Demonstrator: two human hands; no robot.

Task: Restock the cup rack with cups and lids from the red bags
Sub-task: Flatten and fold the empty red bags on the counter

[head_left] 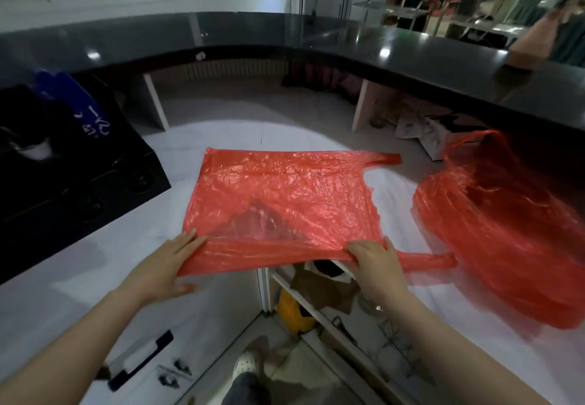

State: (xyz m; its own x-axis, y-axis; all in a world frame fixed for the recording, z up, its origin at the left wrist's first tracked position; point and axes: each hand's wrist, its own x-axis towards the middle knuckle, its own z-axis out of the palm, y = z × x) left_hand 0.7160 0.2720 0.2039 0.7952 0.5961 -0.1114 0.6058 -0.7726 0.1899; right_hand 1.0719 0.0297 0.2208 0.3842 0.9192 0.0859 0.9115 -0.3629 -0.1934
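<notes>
A flattened red plastic bag (285,195) lies spread on the white counter (221,139) in front of me, with its handles pointing right. My left hand (166,265) grips its near left corner and my right hand (375,265) pinches its near edge by the lower handle. A second red bag (500,233) sits crumpled and puffed up at the right, and its contents are hidden. At the left stands the black cup rack (72,176), with round openings along its sloped front. I see no cups or lids.
A raised dark curved countertop (316,37) wraps around the back. A blue package (76,101) rests on the rack. A black handle (142,360) and small screws (174,373) lie on the near left counter. Open shelves with clutter (323,290) sit below between my arms.
</notes>
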